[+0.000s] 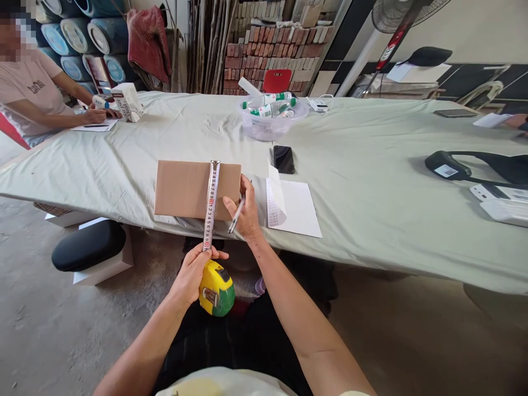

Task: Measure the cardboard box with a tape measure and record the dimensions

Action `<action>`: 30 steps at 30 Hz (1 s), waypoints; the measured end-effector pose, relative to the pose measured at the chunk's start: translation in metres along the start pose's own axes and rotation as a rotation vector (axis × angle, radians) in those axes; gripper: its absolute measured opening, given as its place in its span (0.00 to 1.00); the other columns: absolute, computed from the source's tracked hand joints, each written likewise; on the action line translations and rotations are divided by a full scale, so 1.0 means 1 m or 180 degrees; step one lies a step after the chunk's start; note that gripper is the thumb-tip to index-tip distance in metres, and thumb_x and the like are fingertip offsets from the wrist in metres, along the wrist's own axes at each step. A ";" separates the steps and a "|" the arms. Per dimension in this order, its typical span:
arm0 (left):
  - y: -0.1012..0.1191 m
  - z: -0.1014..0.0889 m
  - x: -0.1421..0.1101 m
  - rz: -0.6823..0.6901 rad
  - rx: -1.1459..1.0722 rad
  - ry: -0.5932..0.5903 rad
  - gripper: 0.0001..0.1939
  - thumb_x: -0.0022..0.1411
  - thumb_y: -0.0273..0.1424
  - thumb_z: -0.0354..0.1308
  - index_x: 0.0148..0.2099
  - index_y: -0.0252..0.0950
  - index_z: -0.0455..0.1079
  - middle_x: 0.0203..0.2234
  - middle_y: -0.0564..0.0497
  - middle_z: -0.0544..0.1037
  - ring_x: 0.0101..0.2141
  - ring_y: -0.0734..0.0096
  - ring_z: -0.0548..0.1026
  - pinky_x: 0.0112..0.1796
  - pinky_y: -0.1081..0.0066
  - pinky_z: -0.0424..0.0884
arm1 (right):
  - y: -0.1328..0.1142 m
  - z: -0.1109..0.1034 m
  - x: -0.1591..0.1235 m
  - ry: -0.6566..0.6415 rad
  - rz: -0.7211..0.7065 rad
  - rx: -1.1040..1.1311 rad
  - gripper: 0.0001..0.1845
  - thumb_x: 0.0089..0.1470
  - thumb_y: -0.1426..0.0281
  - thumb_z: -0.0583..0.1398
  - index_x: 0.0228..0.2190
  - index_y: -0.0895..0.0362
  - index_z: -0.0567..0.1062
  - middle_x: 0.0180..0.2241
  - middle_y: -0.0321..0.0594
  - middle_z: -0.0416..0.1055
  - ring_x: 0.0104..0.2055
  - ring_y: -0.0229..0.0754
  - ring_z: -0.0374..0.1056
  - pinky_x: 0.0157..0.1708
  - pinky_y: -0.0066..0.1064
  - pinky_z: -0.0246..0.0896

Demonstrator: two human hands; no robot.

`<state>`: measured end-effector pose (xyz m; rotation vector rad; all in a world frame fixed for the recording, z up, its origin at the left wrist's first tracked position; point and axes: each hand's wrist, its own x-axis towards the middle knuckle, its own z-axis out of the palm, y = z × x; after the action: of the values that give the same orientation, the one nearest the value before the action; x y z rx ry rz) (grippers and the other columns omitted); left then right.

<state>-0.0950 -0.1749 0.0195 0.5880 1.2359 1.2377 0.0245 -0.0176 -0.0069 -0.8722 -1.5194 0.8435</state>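
Observation:
A brown cardboard box (181, 188) lies near the front edge of the cloth-covered table. Across its top runs the blade of a yellow and green tape measure (216, 289), its metal end at the box's far edge. My left hand (193, 269) grips the blade just above the case, which hangs in front of the table edge. At the box's right side is my right hand (246, 212), its fingers against the box and a pen (236, 214) held in it. Right of that hand lies a notebook (299, 206) with a curled, written page.
Behind the notebook lies a black phone (284, 159). A clear plastic basin (268, 129) with bottles stands farther back. A black strapped device (449, 165) is at right. At far left a person (33, 93) writes. A black-cushioned stool (91, 245) stands on the floor.

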 end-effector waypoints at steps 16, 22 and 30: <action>-0.006 0.001 0.015 0.0175 0.0138 0.0029 0.12 0.52 0.39 0.64 0.30 0.36 0.70 0.30 0.44 0.83 0.30 0.68 0.75 0.30 0.73 0.67 | 0.009 0.000 0.005 -0.0088 -0.0018 -0.0157 0.44 0.58 0.46 0.58 0.67 0.44 0.48 0.68 0.43 0.55 0.68 0.51 0.58 0.65 0.51 0.61; 0.003 -0.009 0.016 0.0332 0.0443 -0.0104 0.11 0.57 0.39 0.62 0.31 0.36 0.71 0.31 0.44 0.83 0.28 0.69 0.75 0.29 0.74 0.67 | 0.006 -0.001 0.018 -0.0208 0.0191 0.0182 0.45 0.56 0.44 0.60 0.66 0.47 0.51 0.68 0.44 0.57 0.68 0.51 0.58 0.66 0.51 0.59; 0.033 -0.048 0.024 0.0408 0.1697 -0.0391 0.12 0.58 0.40 0.60 0.28 0.38 0.74 0.25 0.47 0.78 0.25 0.68 0.72 0.26 0.73 0.65 | 0.009 0.001 0.051 -0.0137 0.1070 0.0431 0.41 0.51 0.50 0.65 0.61 0.47 0.60 0.64 0.44 0.64 0.60 0.50 0.67 0.62 0.51 0.64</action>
<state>-0.1551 -0.1560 0.0247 1.1286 1.4459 0.9530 0.0196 0.0319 0.0088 -1.0297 -1.3531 1.2014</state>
